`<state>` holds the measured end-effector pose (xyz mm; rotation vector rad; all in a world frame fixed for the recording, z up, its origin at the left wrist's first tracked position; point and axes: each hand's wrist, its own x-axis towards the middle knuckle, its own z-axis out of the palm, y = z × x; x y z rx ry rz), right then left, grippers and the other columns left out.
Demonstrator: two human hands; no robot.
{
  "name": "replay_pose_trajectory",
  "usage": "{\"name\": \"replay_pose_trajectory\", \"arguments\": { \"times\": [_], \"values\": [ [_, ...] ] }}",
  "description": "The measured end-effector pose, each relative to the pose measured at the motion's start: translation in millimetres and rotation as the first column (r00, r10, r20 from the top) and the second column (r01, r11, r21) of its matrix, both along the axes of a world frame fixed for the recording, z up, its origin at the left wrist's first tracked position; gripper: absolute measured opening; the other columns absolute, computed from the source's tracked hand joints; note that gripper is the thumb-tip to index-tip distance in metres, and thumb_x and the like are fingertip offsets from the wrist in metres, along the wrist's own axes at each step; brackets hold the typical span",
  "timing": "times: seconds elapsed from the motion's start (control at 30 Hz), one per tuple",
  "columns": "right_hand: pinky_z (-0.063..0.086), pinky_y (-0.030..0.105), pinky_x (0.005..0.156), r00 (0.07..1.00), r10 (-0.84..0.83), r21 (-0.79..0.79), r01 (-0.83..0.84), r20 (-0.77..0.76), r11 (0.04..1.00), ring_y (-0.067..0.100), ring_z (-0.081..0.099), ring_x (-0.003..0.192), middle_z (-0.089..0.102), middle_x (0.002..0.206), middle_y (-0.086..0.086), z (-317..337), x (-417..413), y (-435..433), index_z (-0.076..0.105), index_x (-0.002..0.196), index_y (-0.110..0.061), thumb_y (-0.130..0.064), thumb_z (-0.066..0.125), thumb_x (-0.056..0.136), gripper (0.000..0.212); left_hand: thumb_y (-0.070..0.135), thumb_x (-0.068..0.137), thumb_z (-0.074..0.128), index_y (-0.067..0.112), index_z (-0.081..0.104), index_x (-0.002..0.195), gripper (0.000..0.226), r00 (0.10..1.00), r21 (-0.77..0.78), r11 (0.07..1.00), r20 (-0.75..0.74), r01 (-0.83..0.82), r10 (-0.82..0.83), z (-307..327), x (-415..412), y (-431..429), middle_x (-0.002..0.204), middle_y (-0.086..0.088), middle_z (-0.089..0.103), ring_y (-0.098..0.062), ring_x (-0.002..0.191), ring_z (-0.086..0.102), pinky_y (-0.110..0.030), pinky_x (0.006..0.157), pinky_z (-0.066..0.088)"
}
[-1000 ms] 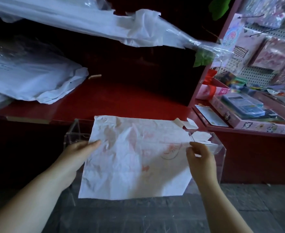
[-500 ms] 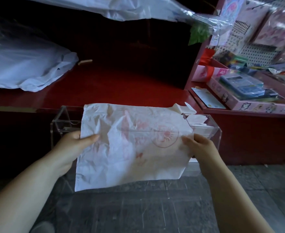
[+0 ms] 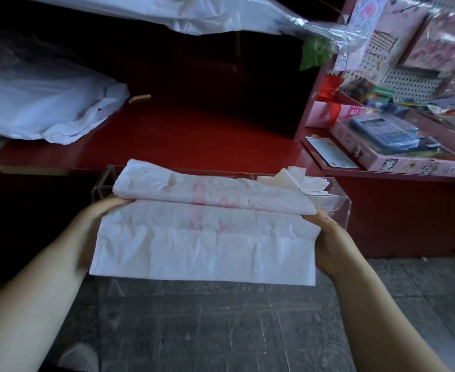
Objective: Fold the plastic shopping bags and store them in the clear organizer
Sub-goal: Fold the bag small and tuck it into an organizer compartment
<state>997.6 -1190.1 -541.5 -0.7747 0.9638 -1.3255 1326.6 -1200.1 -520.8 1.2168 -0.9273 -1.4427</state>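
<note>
Left hand (image 3: 92,232) grips folded bag (image 3: 207,242) at 9 o'clock edge. Right hand (image 3: 331,242) grips 3 o'clock edge, above organizer (image 3: 340,196).

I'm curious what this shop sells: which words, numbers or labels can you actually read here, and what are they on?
"40": on the pink box.
Red print on the plastic bag: blurred, unreadable.
Keys of the calculator, the card on the shelf, the sticker sheets: too small to read.

Left hand (image 3: 92,232) and right hand (image 3: 331,245) hold a half-folded white bag (image 3: 204,237) at mid-frame, over a clear organizer (image 3: 340,204); red counter (image 3: 194,140) behind.
</note>
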Motion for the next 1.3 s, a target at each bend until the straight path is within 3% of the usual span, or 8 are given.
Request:
{"name": "replay_pose_trajectory", "arguments": {
  "times": [0.13, 0.3, 0.53, 0.7, 0.8, 1.0, 1.17, 1.3],
  "values": [
    [0.054, 0.019, 0.059, 0.989, -0.052, 0.000, 0.053, 0.135, 0.999, 0.014, 0.063, 0.059, 0.062, 0.061, 0.004, 4, 1, 1, 0.068, 0.057, -0.010, -0.022, 0.083, 0.027, 0.035, 0.050, 0.055, 0.071, 0.018, 0.069, 0.044, 0.034, 0.956, 0.037, 0.996, -0.286, 0.083, -0.069, 17, -20, 8, 0.055, 0.000, 0.067, -0.009, 0.049, 0.065, -0.018, 0.043, 0.051],
    [0.054, 0.020, 0.055, 0.982, -0.026, 0.055, 0.037, -0.188, 0.998, 0.014, 0.065, 0.058, 0.067, 0.058, 0.001, 4, 1, 2, 0.066, 0.050, -0.009, -0.031, 0.041, 0.093, 0.055, 0.034, 0.097, 0.037, 0.023, 0.053, 0.072, 0.033, 0.994, 0.014, 0.996, 0.062, -0.093, 0.092, 1, -4, -15, 0.102, -0.013, 0.058, 0.002, 0.046, 0.061, -0.011, 0.044, 0.044],
    [0.051, 0.023, 0.074, 0.626, 0.237, 0.166, -0.171, -0.743, 0.971, 0.013, 0.065, 0.076, 0.070, 0.077, -0.001, 6, -3, 13, 0.067, 0.079, -0.017, -0.013, 0.057, 0.088, 0.015, 0.015, 0.080, 0.063, -0.011, 0.059, 0.077, 0.026, 0.892, -0.147, 0.989, 0.448, 0.010, 0.058, -9, 1, -19, 0.076, -0.014, 0.055, -0.026, 0.072, 0.051, -0.033, 0.066, 0.039],
    [0.032, 0.011, 0.048, 0.429, -0.510, -0.372, 0.367, -0.746, 0.853, 0.003, 0.044, 0.046, 0.060, 0.060, 0.007, 33, 0, 20, 0.059, 0.066, -0.001, -0.014, 0.055, 0.090, 0.027, -0.012, 0.076, 0.061, 0.040, 0.066, 0.049, 0.058, 0.742, -0.369, 0.879, 0.670, 0.301, 0.027, 21, -7, -2, 0.055, 0.030, 0.061, 0.016, 0.062, 0.057, 0.002, 0.062, 0.040],
    [0.036, 0.003, 0.054, 0.399, -0.619, -0.585, 0.219, -0.677, 0.781, -0.001, 0.049, 0.057, 0.056, 0.062, -0.013, 43, 31, 28, 0.054, 0.065, -0.021, -0.009, 0.058, 0.086, 0.024, 0.024, 0.062, 0.055, 0.015, 0.067, 0.050, 0.019, 0.608, -0.360, 0.759, 0.792, 0.543, -0.059, 34, -14, 8, 0.067, 0.014, 0.067, 0.007, 0.069, 0.056, 0.001, 0.066, 0.036],
    [0.038, 0.009, 0.085, 0.460, -0.434, -0.582, -0.249, -0.774, 0.774, -0.004, 0.052, 0.096, 0.057, 0.092, -0.028, 34, 73, 34, 0.070, 0.089, -0.021, -0.031, 0.052, 0.081, 0.022, 0.083, 0.056, 0.049, 0.055, 0.067, 0.075, 0.039, 0.727, -0.440, 0.679, 0.655, 0.588, -0.206, 51, -18, 24, 0.091, 0.035, 0.064, 0.013, 0.094, 0.058, 0.001, 0.078, 0.037],
    [0.037, 0.003, 0.075, 0.357, -0.258, -0.394, -0.388, -0.898, 0.834, -0.008, 0.053, 0.077, 0.064, 0.072, -0.018, 33, 86, 38, 0.070, 0.083, -0.015, -0.023, 0.065, 0.074, 0.013, 0.011, 0.073, 0.073, 0.052, 0.064, 0.052, 0.047, 0.793, -0.573, 0.742, 0.602, 0.347, 0.094, 39, -27, 19, 0.067, 0.031, 0.065, -0.003, 0.072, 0.065, -0.008, 0.064, 0.045],
    [0.022, 0.015, 0.103, 0.301, -0.344, -0.436, -0.331, -0.889, 0.837, -0.002, 0.035, 0.119, 0.039, 0.120, -0.020, 32, 87, 32, 0.050, 0.125, -0.021, -0.033, 0.068, 0.071, 0.058, 0.044, 0.055, 0.065, 0.048, 0.063, 0.070, 0.015, 0.775, -0.556, 0.715, 0.632, 0.425, 0.031, 48, -29, 26, 0.077, 0.019, 0.067, -0.040, 0.071, 0.059, -0.041, 0.062, 0.052]
  ]
}}
